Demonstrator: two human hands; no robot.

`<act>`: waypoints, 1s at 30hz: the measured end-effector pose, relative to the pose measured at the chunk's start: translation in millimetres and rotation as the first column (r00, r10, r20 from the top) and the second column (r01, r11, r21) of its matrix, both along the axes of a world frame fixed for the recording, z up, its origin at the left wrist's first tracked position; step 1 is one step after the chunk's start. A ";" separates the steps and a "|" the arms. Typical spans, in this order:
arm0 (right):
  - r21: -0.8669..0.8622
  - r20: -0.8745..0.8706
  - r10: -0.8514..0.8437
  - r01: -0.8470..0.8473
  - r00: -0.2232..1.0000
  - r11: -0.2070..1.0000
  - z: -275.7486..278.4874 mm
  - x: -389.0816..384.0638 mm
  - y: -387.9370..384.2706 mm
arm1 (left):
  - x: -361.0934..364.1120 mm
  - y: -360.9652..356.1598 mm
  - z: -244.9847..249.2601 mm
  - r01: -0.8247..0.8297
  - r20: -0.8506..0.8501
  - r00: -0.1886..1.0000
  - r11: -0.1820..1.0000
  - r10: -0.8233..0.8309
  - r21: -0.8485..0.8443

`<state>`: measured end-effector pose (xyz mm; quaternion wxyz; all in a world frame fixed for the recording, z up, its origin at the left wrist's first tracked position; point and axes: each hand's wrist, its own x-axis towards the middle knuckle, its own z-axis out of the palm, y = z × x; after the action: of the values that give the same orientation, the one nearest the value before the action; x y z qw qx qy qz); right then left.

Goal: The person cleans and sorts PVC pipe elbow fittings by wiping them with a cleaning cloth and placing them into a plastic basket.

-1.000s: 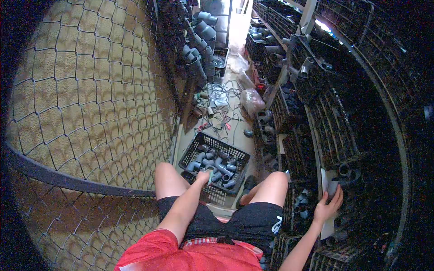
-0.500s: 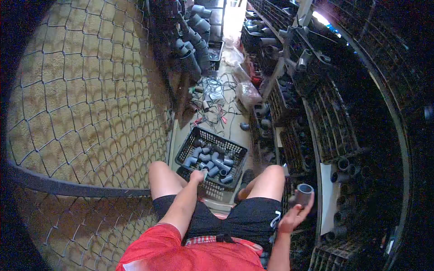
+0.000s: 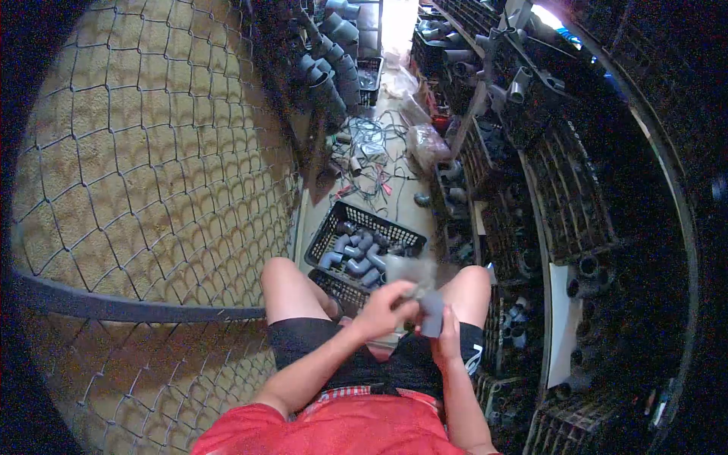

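Observation:
In my right hand (image 3: 449,337) is a grey plastic pipe fitting (image 3: 432,315), gripped by its side above my right thigh. My left hand (image 3: 388,309) has come up against the fitting, its fingers closed around a pale, cloth-like thing (image 3: 409,270) that is smeared by motion. Just beyond my hands, a black plastic crate (image 3: 331,227) stands on the floor between my legs. Several grey pipe elbows and tees (image 3: 356,265) lie inside it, partly covered by the pale thing.
Chain-link mesh (image 3: 167,174) runs along the left. Racks with black crates (image 3: 572,205) of fittings line the right side. Loose cables (image 3: 371,136) and a plastic bag (image 3: 428,144) lie on the floor ahead. Large grey fittings (image 3: 337,57) are stacked at the back left.
My right hand has brought the grey fitting inward from the right. My left hand has left the crate's near edge and moved right to meet it, carrying the pale thing.

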<state>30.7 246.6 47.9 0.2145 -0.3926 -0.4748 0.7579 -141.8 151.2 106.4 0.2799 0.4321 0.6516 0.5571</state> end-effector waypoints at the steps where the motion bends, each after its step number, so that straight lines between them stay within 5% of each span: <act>1: 0.085 0.003 0.065 -0.065 0.998 0.994 1.7 -2.7 -0.1 | 9.0 -9.3 -3.6 0.026 -0.118 0.993 0.999 -0.031 -0.041; 4: 0.126 -0.032 0.207 -0.201 0.978 0.971 51.0 -14.2 -0.3 | 9.2 -30.8 -5.1 0.085 -0.237 0.964 0.986 -0.117 -0.143; 5: 0.348 0.113 0.346 -0.364 0.931 0.864 65.6 -15.3 0.1 | 4.4 -36.4 1.8 0.280 0.121 0.959 0.921 -0.256 -0.270; 6: 0.520 0.285 0.432 -0.517 0.856 0.680 75.6 -16.8 1.3 | 0.2 -42.6 5.7 0.494 0.476 0.820 0.813 -0.317 -0.310; 7: 0.662 0.295 0.451 -0.520 0.842 0.539 81.3 -17.0 5.4 | -3.3 -49.3 -1.1 0.623 0.606 0.692 0.748 -0.392 -0.227; 8: 0.663 0.295 0.451 -0.520 0.842 0.538 89.4 -17.5 8.3 | -5.5 -55.1 -12.2 0.623 0.605 0.693 0.749 -0.393 -0.227; 10: 0.835 0.335 0.553 -0.512 0.763 0.201 106.2 -18.4 12.2 | -6.2 -64.4 -30.0 0.712 0.514 0.653 0.683 -0.557 -0.163; 11: 0.860 0.354 0.552 -0.495 0.755 0.126 110.1 -18.0 14.0 | -2.0 -62.5 -15.2 0.707 0.483 0.671 0.682 -0.563 -0.188; 12: 0.860 0.353 0.550 -0.493 0.757 0.127 108.6 -15.7 13.8 | 2.7 -62.9 2.0 0.709 0.481 0.670 0.680 -0.565 -0.189; 13: 0.702 0.347 0.618 -0.632 0.706 0.329 103.9 -11.8 13.2 | 6.9 -60.2 36.1 0.646 0.261 0.761 0.728 -0.593 -0.229; 15: 0.178 0.196 0.793 -0.816 0.577 0.550 87.0 -4.4 14.7 | 13.7 -63.3 35.9 0.589 -0.040 0.765 0.723 -0.643 -0.362; 16: 0.176 0.197 0.793 -0.816 0.577 0.550 79.8 -1.7 12.8 | 18.9 -63.3 35.3 0.540 -0.276 0.715 0.758 -0.643 -0.366; 20: 0.065 0.005 0.848 -0.846 0.530 0.529 71.8 1.1 6.6 | 29.2 -74.6 26.0 0.483 -0.464 0.691 0.832 -0.554 -0.273; 22: -0.259 -0.001 0.821 -0.794 0.570 0.551 70.8 3.4 0.7 | 29.7 -79.2 22.2 0.442 -0.531 0.658 0.845 -0.534 -0.302; 23: -0.085 -0.038 0.741 -0.741 0.671 0.666 58.6 2.7 -9.3 | 27.3 -79.2 24.4 0.364 -0.601 0.686 0.909 -0.409 -0.203; 24: -0.085 -0.036 0.739 -0.739 0.672 0.668 50.6 8.5 -20.4 | 24.3 -79.2 25.9 0.283 -0.656 0.703 0.954 -0.274 -0.095; 26: -0.095 -0.106 0.411 -0.420 0.906 0.902 50.7 6.4 -40.7 | 16.6 -80.1 24.8 0.215 -0.554 0.809 0.976 -0.196 -0.031; 27: 0.369 0.002 0.301 -0.281 0.954 0.886 47.7 0.5 -46.9 | 16.6 -79.7 20.3 0.147 -0.508 0.856 0.987 -0.097 0.060; 28: 0.370 0.002 0.303 -0.282 0.953 0.885 55.5 -2.6 -46.3 | 16.8 -78.5 16.0 0.071 -0.454 0.891 0.986 0.004 0.148; 30: 0.700 0.052 0.196 -0.176 0.979 0.692 72.4 -8.5 -43.0 | 15.5 -74.2 13.6 -0.008 -0.437 0.894 0.980 0.096 0.199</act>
<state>22.2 203.7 120.3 0.2759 -0.2215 -0.7607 0.5442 -126.3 77.0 120.0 0.0657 0.5552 0.6528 0.5111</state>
